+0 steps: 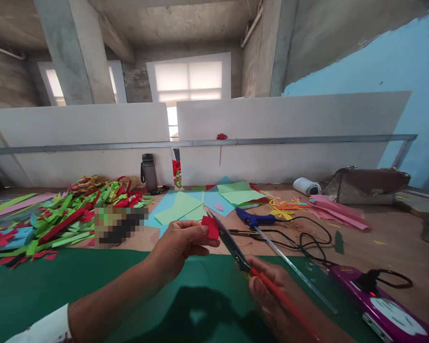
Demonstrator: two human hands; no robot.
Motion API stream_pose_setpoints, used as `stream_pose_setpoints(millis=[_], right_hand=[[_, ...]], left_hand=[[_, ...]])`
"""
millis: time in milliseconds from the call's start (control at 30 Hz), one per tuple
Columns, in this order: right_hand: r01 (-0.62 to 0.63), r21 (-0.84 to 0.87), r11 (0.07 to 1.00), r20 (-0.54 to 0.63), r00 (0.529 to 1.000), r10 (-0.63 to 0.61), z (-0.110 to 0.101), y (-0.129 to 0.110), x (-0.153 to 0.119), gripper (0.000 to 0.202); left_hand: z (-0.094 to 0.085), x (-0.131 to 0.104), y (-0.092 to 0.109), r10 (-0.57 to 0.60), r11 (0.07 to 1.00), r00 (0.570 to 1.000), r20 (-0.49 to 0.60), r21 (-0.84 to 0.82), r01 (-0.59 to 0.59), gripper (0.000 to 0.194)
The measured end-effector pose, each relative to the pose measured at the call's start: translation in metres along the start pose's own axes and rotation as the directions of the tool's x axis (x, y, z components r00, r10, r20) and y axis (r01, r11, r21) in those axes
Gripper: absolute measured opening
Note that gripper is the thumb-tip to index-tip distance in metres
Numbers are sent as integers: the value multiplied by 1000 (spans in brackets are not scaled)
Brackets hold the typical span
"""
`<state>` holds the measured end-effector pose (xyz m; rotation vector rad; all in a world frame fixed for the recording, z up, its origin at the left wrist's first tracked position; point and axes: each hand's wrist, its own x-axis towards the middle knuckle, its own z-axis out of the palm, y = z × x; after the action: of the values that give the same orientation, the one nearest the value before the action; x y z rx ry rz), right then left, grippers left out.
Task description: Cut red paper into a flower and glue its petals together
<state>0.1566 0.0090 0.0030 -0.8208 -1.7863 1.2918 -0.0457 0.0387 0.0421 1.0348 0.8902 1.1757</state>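
Between the thumb and fingers of my left hand (180, 245) is a small square of red paper (210, 227). My right hand (271, 286) grips a pair of scissors (236, 250) with red handles, and their blades point up toward the right edge of the paper. I cannot tell whether the blades touch it. Both hands are above a dark green sheet (128, 281) at the front of the table. Just beyond the scissors lies a blue glue gun (255, 218), with a clear glue stick (296, 269) running from it toward me.
Cut red and green paper strips (75, 216) are heaped at left. Behind my hands lie light green sheets (180, 208) and a dark bottle (149, 174). A purple power strip (375, 297), black cable (303, 243), pink paper (338, 212) and a handbag (366, 186) occupy the right.
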Motion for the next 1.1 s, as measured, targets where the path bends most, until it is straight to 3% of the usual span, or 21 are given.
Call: stream_pose_setpoints(millis=[367,767,1100], right_hand=[[-21,12,1000,-28,999,22,-1,3,0,47],[-55,-98,994,121,990,67,-11,1,-3,42],[-133,-60,989,155,978,141,-13,6,-4,46]], left_hand=[[-1,0,3,-21,1000,1000,10,12,21,18],[-5,2,12,-84,996,996,42,37,83,18],[-9,3,12,-42,998,993,114,59,35,16]])
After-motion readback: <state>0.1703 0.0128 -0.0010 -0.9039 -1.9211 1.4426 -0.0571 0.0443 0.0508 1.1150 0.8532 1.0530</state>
